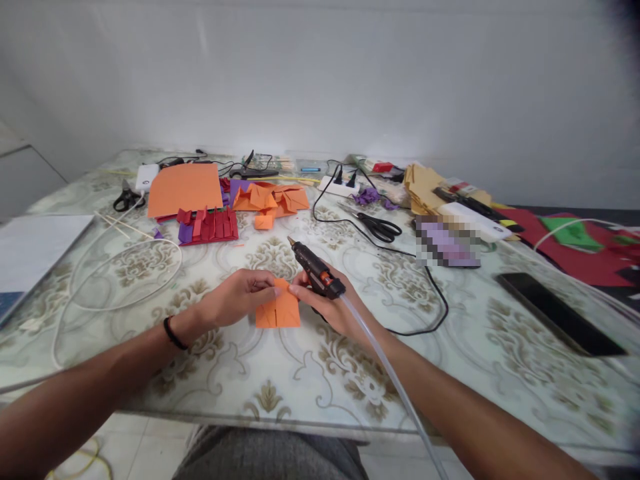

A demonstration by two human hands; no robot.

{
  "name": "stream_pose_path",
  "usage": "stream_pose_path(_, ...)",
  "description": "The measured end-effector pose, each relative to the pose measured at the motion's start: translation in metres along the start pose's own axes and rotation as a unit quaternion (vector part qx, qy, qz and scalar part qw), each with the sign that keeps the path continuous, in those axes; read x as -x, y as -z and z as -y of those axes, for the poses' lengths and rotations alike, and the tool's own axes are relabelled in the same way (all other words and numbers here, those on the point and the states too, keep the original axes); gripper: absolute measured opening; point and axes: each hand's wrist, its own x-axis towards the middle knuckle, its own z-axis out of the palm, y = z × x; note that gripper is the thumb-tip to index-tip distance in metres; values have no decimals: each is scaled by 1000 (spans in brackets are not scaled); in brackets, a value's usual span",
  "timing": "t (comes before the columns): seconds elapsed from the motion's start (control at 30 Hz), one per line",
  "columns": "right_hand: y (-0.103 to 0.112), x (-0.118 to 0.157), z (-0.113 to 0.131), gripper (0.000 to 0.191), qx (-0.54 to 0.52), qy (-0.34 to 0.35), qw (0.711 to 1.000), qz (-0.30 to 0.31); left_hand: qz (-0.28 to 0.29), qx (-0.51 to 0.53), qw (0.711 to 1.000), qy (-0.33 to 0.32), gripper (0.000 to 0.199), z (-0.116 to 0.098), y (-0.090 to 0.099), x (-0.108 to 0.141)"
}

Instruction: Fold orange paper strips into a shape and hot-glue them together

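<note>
Near the middle of the table, a folded orange paper piece [277,313] is gripped along its top edge by both hands. My left hand [241,293] is closed on its upper left, thumb on top. My right hand [327,300] pinches its upper right with thumb and finger and also holds a black glue gun [317,269]. The gun's nozzle points up and to the left, away from the paper, and a clear glue stick trails from its back over the right forearm.
Behind the hands lie folded red strips [215,225], orange pieces [270,198] and an orange sheet [185,190]. Black scissors [380,227], a power strip [340,187] and a black phone [560,313] are to the right. A white cable [120,305] loops at left.
</note>
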Motion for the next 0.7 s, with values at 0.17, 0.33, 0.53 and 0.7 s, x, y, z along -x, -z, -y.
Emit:
stream_pose_path(0.17,7,1,12,35,22,-47,998,-19,-52,-14,998,17,31,-5,4,1)
stream_pose_path(0.33,16,2,18,44,81,-83,993,-16,-96,-25,995,28,29,-8,7,-1)
stream_pose_path(0.53,18,3,13,41,139,-97,985,16,-143,21,989,38,29,-1,10,-4)
stream_pose_path(0.7,16,1,13,28,149,-39,988,3,-139,34,989,37,30,0,11,-3)
